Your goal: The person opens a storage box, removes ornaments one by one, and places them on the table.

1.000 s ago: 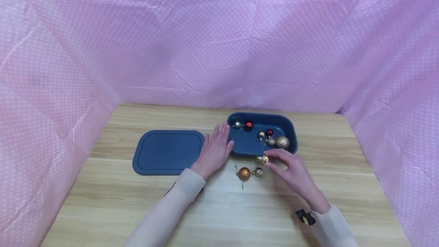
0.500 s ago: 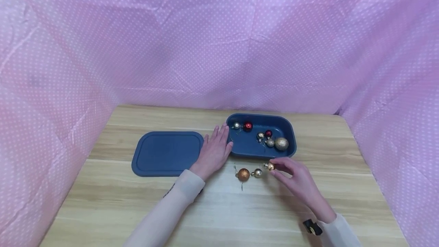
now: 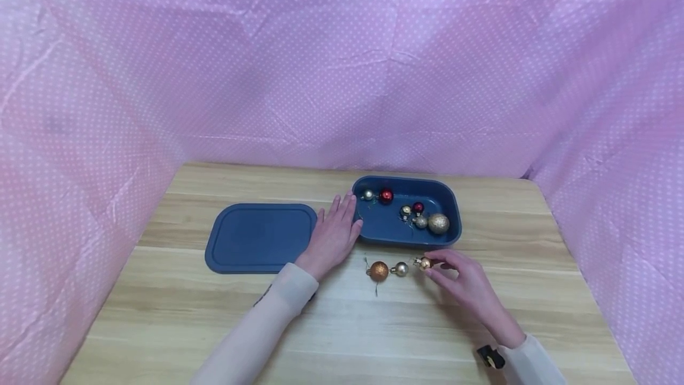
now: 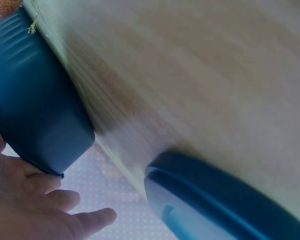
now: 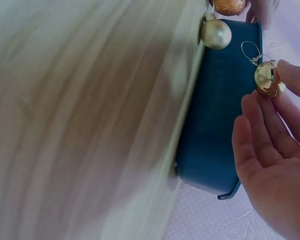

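My right hand (image 3: pixel 464 283) pinches a small shiny gold bauble (image 3: pixel 426 263) by thumb and fingertips in front of the blue box (image 3: pixel 374 232). Its string loop hangs free, as the right wrist view shows. To its left on the table lie a matte pale-gold bauble (image 3: pixel 401 269) and a larger glittery copper bauble (image 3: pixel 379 271). My left hand (image 3: pixel 335 237) rests with straight fingers against the box's left end. Inside the box are several baubles, among them a red one (image 3: pixel 386 196), a dark red one (image 3: pixel 418 207) and a large glittery gold one (image 3: pixel 439 224).
A flat blue lid (image 3: pixel 262 239) lies on the wooden table (image 3: pixel 176 325) left of the box, close by the left hand. Pink dotted cloth (image 3: pixel 342 76) hangs behind the table and along both sides.
The right hand has drawn the gold bauble from the box's front rim toward the person and slightly right, beside the two loose baubles. The left hand has stayed put.
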Demonstrator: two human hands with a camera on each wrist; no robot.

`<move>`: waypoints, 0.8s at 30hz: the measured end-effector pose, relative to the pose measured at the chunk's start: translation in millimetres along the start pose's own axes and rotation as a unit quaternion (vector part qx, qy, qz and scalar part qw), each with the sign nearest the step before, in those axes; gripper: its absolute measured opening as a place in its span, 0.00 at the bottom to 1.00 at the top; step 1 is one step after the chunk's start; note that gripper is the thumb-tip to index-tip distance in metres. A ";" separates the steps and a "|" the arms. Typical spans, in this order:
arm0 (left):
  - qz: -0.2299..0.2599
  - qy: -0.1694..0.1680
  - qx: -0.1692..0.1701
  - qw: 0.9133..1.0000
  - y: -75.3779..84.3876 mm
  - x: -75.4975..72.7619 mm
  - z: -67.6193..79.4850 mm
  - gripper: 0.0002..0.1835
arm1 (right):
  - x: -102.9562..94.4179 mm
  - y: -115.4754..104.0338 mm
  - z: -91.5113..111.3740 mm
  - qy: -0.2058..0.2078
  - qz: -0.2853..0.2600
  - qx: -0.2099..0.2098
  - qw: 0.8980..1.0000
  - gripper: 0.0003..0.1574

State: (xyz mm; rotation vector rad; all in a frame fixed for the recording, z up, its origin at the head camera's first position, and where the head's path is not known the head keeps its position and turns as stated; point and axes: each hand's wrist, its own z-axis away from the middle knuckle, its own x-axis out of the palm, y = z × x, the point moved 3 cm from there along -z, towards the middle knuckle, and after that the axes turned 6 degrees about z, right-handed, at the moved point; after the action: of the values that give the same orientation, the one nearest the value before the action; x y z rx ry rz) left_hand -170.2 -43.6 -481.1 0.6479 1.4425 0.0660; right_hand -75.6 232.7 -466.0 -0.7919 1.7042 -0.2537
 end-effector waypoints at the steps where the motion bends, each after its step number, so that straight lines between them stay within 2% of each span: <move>1: 0.002 -0.001 0.001 1.000 0.2 -0.1 -0.1 0.35 | 0.1 1.0 0.8 -0.001 0.003 0.002 1.000 0.18; 7: -0.001 -0.003 -0.002 1.000 1.0 -0.3 -0.4 0.35 | 0.6 5.9 2.6 -0.005 0.013 0.001 1.000 0.17; 14: -0.003 -0.004 -0.007 1.000 0.9 -0.6 0.1 0.35 | 4.5 14.1 0.2 -0.037 0.018 0.025 0.999 0.14; 24: 0.001 -0.003 -0.006 1.000 1.0 -1.1 0.5 0.35 | 10.5 19.1 -0.5 -0.064 -0.003 0.049 0.997 0.14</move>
State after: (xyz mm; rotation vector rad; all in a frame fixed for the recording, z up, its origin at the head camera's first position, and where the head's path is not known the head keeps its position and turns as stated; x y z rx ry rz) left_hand -169.6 -43.4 -479.7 0.6392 1.4350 0.0747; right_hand -84.0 240.3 -484.7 -0.7255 1.5573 -0.2839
